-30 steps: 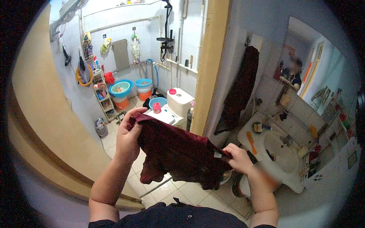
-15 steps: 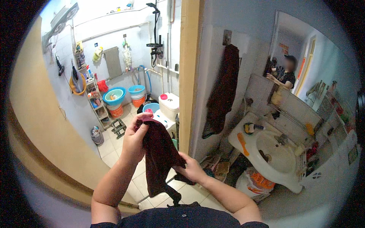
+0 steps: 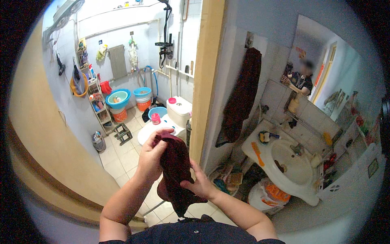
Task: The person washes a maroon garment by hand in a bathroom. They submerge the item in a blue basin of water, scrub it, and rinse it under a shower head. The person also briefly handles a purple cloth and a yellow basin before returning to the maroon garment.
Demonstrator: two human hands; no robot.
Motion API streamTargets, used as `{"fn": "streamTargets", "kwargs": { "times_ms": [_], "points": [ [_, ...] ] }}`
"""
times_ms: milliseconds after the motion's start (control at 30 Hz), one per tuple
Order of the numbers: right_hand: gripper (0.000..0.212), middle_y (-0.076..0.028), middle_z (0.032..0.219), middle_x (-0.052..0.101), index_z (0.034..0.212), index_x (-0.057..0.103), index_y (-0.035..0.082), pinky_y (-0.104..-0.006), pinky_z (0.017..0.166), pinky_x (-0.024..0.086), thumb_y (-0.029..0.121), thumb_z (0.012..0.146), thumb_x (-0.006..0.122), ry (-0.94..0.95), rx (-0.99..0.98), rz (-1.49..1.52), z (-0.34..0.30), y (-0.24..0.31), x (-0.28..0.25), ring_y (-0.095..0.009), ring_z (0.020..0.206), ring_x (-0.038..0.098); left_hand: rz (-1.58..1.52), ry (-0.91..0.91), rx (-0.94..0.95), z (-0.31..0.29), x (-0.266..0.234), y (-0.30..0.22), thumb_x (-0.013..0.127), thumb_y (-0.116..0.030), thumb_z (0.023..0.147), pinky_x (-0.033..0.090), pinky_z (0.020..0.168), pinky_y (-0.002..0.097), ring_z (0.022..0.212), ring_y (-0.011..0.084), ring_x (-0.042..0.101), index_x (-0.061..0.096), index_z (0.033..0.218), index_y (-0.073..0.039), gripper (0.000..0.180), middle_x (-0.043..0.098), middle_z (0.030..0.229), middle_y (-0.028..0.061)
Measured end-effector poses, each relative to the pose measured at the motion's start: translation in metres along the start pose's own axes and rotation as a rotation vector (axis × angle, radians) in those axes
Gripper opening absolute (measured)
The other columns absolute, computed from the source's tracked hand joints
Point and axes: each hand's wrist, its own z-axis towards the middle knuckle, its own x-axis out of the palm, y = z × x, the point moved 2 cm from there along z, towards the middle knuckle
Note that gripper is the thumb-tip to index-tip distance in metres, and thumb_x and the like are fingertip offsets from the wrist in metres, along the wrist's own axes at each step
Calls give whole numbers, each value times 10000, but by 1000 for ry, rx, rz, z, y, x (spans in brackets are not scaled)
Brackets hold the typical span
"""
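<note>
The person's left hand [image 3: 152, 156], at the centre of the frame, pinches the top edge of a dark red cloth [image 3: 175, 175] between thumb and fingers. The cloth hangs from there toward the lower centre, bunched and narrow. The right hand [image 3: 202, 184], just right of it, touches the cloth's side with the thumb spread from the fingers across the front; whether it grips cannot be told.

Beyond the cloth stands a white toilet [image 3: 178, 112] with a pink jar [image 3: 155, 118] on its lid. Buckets [image 3: 118, 115] stand in the upper left. At right, a dark garment [image 3: 242, 95] hangs on the wall, and an orange comb [image 3: 257, 153] lies on the sink [image 3: 248, 147] below a mirror [image 3: 304, 42].
</note>
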Motion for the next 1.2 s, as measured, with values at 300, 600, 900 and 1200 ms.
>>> {"fn": "streamTargets", "kwargs": {
  "times_ms": [300,600,900,1200],
  "points": [
    [328,-118,1045,582,1175,490,25,-295,864,421,148,885,579,-73,133,112,-2,-5,-3,-176,957,539,20,38,7,-4,-13,-1,469,-68,913,451,860,281,946,144,569,487,1179,-26,270,587,1028,77],
    [180,-85,912,613,1057,537,24,-280,809,438,44,880,518,-280,109,-38,19,-5,-47,-136,875,549,115,-111,36,12,-54,-1,420,-145,957,434,842,262,916,121,533,526,1157,-57,243,566,993,45],
    [148,28,869,577,967,582,25,-223,760,415,149,928,513,-358,34,175,73,45,-104,-73,811,496,324,-244,-103,34,-107,-11,427,-249,959,492,738,298,851,122,576,534,1145,-122,249,588,989,18],
    [223,-16,979,629,1052,589,30,-254,790,440,197,936,496,-297,153,301,81,53,-124,-102,860,559,277,-209,-26,52,-120,-29,407,-285,963,472,754,276,861,123,576,533,1092,-112,250,598,982,29]
  ]
}}
